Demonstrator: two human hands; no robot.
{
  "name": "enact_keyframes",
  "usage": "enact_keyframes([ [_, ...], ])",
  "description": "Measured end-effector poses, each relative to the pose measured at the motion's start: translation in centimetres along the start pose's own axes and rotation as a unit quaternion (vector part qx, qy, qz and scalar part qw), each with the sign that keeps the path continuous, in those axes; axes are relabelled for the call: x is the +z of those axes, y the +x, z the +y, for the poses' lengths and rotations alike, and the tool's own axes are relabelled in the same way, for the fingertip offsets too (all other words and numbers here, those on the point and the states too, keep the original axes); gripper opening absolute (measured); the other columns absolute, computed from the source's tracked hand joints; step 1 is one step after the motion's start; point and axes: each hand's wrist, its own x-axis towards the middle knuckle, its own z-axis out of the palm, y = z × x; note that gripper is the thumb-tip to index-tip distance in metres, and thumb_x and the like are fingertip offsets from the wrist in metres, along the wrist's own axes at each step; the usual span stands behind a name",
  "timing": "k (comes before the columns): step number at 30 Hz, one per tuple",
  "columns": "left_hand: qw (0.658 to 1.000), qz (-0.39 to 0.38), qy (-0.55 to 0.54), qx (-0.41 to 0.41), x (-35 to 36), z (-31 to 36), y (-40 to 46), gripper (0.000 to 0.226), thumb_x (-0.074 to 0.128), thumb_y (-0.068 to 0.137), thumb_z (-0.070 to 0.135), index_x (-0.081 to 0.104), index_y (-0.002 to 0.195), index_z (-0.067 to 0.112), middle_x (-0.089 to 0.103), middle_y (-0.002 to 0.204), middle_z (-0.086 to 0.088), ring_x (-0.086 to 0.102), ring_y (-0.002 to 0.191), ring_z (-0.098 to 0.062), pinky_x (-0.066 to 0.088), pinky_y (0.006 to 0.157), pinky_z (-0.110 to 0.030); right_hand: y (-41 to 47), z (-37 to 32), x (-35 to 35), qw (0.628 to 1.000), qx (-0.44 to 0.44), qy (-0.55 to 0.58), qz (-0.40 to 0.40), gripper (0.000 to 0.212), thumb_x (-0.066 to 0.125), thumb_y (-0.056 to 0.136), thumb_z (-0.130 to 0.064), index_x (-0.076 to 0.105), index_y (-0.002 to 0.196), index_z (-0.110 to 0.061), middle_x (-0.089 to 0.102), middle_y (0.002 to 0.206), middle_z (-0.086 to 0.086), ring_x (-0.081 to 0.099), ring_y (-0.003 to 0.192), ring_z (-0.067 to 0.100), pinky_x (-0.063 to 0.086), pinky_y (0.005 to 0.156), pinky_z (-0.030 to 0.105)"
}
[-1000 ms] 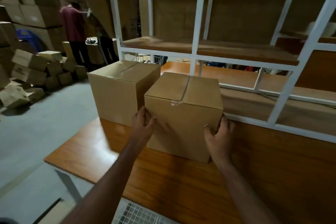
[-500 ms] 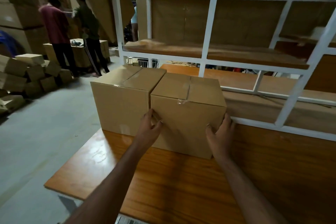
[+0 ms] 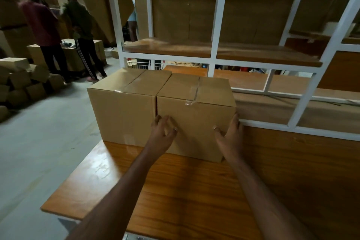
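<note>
Left hand [image 3: 162, 131] is laid against the front face of the taped box [image 3: 196, 122], close to that face's left edge. Its fingers are bent loosely, only their tips are pressed to the cardboard, and nothing is gripped. The right hand [image 3: 231, 134] is set at the box's lower right corner. It is spread, with the thumb placed on the front face and the straight fingers laid along the right side.

The taped box is stood upright on the wooden table [image 3: 194, 191], near its far edge, and is pressed flush against a second box [image 3: 124, 115] on its left. A strip of clear tape [image 3: 191, 101] is run along the top seam and folded over onto the front face. Both boxes are shown as plain brown cardboard, and no print or label can be read on the faces seen.

A white shelf frame [image 3: 218, 25] with wooden boards is seen just behind the table. On the floor [image 3: 39, 152] to the left, a pile of small cartons [image 3: 21, 82] is stacked, and two people [image 3: 81, 21] are seen standing beyond it.
</note>
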Motion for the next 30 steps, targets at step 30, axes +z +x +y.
enact_keyframes([
  [30, 0.952, -0.235, -0.153, 0.121, 34.4, 22.3, -10.4, 0.026, 0.054, 0.101, 0.023, 0.057, 0.126, 0.031, 0.061, 0.117, 0.013, 0.059, 0.097, 0.012, 0.047, 0.079, -0.017, -4.7, 20.0, -35.1, 0.976, -0.029, 0.121, 0.179, 0.027, 0.056, 0.099, -0.020, 0.058, 0.127, -0.021, 0.068, 0.107, -0.007, 0.067, 0.095, 0.004, 0.057, 0.077, 0.023],
])
